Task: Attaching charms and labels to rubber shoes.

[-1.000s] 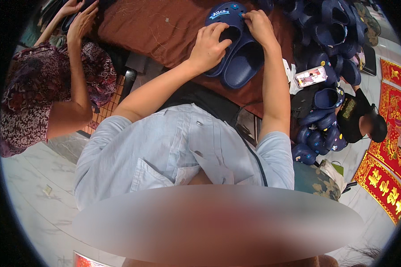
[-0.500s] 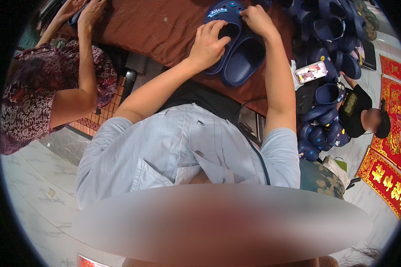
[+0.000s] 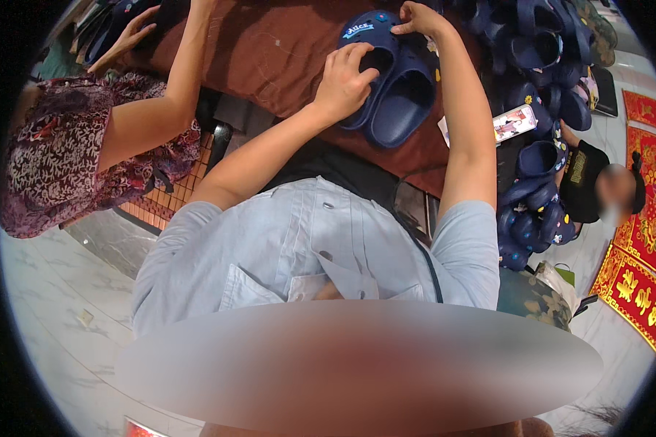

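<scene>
A navy blue clog lies on the brown cloth, its toe pointing away from me. Its upper carries a pale blue name charm and small coloured charms. My left hand grips its left side, fingers hooked over the rim of the foot opening. At the right of the toe, my right hand has thumb and fingers pinched together against the upper; what sits between the fingertips is too small to make out. A second navy clog lies close against the right of the first, with yellow charms at its edge.
Brown cloth covers the table. A heap of navy clogs is at the right, beside a lit phone. A co-worker's arm reaches over the table at the left. Another person is at the far right.
Both clogs sit slightly lower and further right in view, my hands with them. The co-worker's nearer arm has swung right over the table and their hands have come apart.
</scene>
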`<state>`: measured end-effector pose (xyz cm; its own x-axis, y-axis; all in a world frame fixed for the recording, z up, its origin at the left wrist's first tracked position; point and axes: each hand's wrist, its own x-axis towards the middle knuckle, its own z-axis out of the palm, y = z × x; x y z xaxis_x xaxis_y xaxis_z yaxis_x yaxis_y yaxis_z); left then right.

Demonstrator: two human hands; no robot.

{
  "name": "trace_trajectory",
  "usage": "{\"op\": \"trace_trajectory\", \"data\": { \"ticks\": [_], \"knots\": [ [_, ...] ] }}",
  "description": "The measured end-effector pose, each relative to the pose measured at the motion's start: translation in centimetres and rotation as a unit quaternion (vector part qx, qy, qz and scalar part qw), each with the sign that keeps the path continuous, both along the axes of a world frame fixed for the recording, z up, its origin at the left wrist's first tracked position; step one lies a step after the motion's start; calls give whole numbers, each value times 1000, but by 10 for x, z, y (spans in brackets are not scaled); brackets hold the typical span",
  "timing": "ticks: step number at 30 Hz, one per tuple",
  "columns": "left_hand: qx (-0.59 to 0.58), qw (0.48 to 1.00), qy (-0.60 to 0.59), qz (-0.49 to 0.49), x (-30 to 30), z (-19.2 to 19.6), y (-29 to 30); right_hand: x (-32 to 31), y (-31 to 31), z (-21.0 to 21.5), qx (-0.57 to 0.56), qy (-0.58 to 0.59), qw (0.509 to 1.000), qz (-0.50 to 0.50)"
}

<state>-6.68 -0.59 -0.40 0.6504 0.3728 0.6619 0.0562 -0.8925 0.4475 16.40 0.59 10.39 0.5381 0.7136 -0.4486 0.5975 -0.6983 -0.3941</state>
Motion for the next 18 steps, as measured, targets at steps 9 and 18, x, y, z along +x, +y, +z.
{"op": "trace_trajectory", "data": {
  "ticks": [9, 18],
  "knots": [
    [-2, 1000, -11, -17, 10, 7, -3, 78, 10, -72, -3, -19, 986, 167],
    [-86, 994, -45, -43, 6, 13, 18, 58, -32, -91, 278, -26, 958, 65]
  ]
}}
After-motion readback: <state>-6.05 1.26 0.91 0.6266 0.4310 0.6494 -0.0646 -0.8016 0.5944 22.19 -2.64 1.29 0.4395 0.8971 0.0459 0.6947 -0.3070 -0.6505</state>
